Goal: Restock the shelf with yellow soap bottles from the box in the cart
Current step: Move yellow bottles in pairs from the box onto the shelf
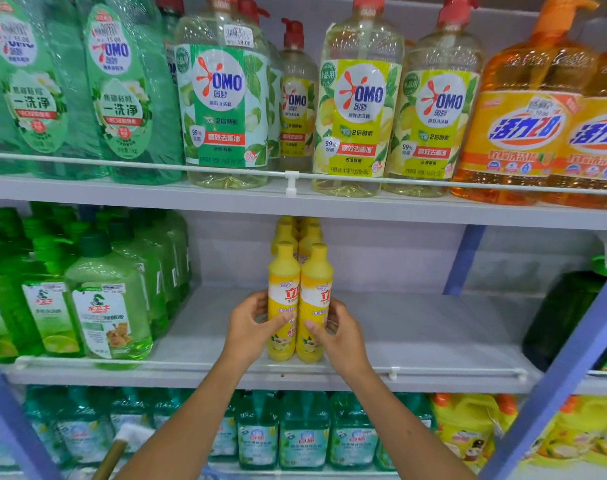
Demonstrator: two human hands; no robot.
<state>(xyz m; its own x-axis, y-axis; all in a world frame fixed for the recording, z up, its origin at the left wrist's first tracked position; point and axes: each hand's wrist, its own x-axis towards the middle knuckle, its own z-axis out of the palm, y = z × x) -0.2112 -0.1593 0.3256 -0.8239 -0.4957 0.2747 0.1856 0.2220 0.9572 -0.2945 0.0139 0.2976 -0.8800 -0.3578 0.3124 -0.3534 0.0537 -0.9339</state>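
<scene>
Nudging the yellow bottles (283,271) back level, I have left hand (249,325) and right hand (339,332) each curled round one.

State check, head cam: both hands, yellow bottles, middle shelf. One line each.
left hand, grips the left front yellow bottle.
right hand, grips the right front yellow bottle.
left front yellow bottle, upright, capped, at the shelf front.
right front yellow bottle, upright, capped, touching its neighbour.
rear yellow bottles, upright, capped, two rows.
middle shelf, bare on either side of the yellow rows.
</scene>
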